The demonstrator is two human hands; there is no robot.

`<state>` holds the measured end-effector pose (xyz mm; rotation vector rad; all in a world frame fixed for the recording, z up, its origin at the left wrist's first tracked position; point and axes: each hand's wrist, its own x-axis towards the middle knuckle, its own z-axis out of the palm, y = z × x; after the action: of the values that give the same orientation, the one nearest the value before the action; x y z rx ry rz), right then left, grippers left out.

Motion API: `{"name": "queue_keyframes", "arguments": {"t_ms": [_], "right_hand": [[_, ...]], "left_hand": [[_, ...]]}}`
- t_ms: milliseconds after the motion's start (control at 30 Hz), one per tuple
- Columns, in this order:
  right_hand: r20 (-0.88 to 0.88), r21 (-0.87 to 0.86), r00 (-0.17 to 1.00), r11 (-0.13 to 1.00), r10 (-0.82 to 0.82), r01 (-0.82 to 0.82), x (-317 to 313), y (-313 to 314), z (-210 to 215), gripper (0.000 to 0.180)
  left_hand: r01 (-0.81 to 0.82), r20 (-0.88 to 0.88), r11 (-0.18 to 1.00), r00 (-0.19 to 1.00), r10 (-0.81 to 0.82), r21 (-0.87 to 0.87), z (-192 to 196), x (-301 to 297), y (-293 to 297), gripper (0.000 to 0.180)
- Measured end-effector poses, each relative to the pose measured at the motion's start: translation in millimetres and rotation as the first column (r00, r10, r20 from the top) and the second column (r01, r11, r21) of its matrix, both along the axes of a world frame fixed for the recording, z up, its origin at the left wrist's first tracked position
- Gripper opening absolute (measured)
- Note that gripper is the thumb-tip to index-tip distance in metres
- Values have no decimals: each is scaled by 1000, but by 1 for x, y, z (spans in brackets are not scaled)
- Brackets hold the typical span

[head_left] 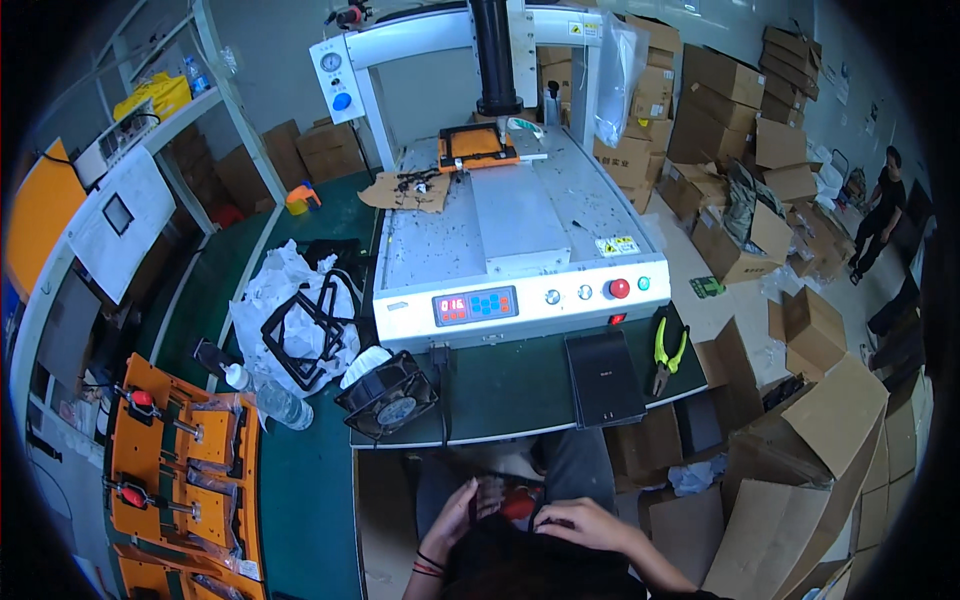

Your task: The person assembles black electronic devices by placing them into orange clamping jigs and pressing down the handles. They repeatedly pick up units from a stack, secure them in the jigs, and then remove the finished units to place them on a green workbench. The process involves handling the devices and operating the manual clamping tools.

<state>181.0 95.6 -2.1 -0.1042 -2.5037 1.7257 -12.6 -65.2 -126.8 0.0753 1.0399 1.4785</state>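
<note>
My left hand (pixel 456 515) and my right hand (pixel 583 524) are low in my lap, below the front edge of the green table (pixel 520 395). Between them sits a small red and black object (pixel 512 501), partly hidden; both hands touch or hold it, and I cannot tell what it is. The left wrist wears dark bands. Just above the hands on the table lie a black flat device (pixel 603 377) and a black square fan (pixel 388 396).
A white benchtop machine (pixel 515 235) with a control panel and red button fills the table, carrying an orange fixture (pixel 476 146). Yellow-handled pliers (pixel 667 352) lie at the right. Orange clamp jigs (pixel 185 450) sit left, with a plastic bottle (pixel 268 396). Cardboard boxes (pixel 800 430) crowd the right; a person (pixel 878 212) stands far right.
</note>
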Motion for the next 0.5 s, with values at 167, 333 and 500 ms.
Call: {"name": "queue_keyframes", "arguments": {"t_ms": [167,333,500], "right_hand": [[218,-495,948,811,-234,314,-13,11,-102,20],[387,-375,848,778,-363,505,-36,52,-203,21],[440,-547,820,616,-366,567,-58,62,-220,20]], "left_hand": [[-52,151,989,986,74,-141,-69,-18,-3,34],[-25,99,989,994,40,-149,-94,-35,21,31],[-3,-148,979,989,-28,-206,-196,-47,35,49]]}}
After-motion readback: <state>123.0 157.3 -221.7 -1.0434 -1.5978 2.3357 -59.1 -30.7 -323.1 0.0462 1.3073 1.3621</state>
